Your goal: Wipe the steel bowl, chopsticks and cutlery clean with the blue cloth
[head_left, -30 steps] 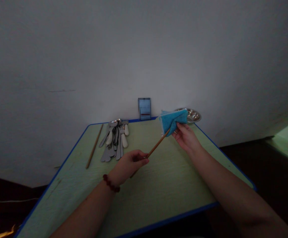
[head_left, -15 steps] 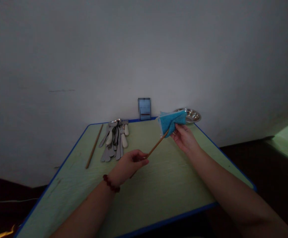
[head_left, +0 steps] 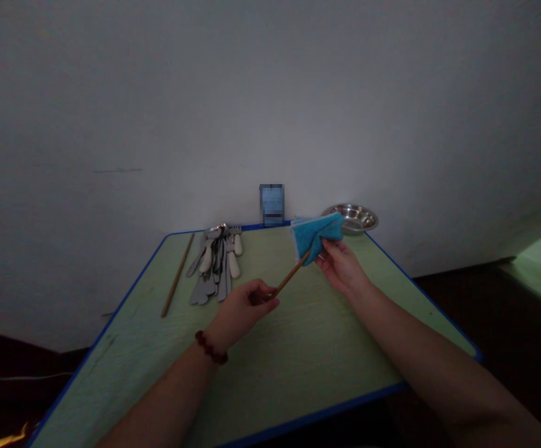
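My left hand (head_left: 248,311) is closed round the lower part of a brown wooden chopstick (head_left: 291,272), which slants up to the right above the table. A folded blue cloth (head_left: 314,233) with white edges is pinched in my right hand (head_left: 342,264), wrapped about the chopstick's upper end, so that end is hidden. A second chopstick (head_left: 177,277) lies on the table's left side. Beside it is a pile of metal cutlery (head_left: 214,264), spoons, forks and some pieces with cream-coloured handles.
The pale green table (head_left: 270,386) has a blue edge and stands against a grey wall. A shiny metal bowl (head_left: 361,219) sits at its back right corner, partly behind the cloth. A pixelated upright device (head_left: 272,204) stands at the back edge.
My right hand and the cloth have slid a little down and left along the chopstick, towards my left hand. More of the bowl shows. My left hand has hardly moved.
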Tool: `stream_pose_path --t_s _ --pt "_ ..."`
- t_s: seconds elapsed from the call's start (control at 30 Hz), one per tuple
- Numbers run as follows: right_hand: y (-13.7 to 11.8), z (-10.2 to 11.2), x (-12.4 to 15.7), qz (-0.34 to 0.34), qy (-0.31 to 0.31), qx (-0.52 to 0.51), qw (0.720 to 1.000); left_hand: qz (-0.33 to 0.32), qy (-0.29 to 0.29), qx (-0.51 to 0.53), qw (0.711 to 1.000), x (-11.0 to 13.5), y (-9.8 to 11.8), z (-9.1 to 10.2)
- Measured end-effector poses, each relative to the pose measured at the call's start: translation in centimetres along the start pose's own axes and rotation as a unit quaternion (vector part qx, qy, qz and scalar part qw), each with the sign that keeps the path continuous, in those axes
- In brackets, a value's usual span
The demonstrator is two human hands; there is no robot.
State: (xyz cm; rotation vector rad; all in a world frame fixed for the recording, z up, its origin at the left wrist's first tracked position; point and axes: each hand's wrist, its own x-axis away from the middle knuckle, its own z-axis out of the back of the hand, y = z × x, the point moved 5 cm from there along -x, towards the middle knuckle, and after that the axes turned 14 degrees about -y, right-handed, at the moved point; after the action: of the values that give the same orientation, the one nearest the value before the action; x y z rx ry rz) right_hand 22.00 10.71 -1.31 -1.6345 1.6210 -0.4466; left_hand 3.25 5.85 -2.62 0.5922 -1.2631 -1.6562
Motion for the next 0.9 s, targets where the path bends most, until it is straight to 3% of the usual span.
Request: stream_pose_path --t_s 0.9 --pt "1.2 -0.6 0.5 -0.035 -0.016 0.005 0.999 0.004 -0.009 0.04 0.999 0.0 0.5 -0.3"
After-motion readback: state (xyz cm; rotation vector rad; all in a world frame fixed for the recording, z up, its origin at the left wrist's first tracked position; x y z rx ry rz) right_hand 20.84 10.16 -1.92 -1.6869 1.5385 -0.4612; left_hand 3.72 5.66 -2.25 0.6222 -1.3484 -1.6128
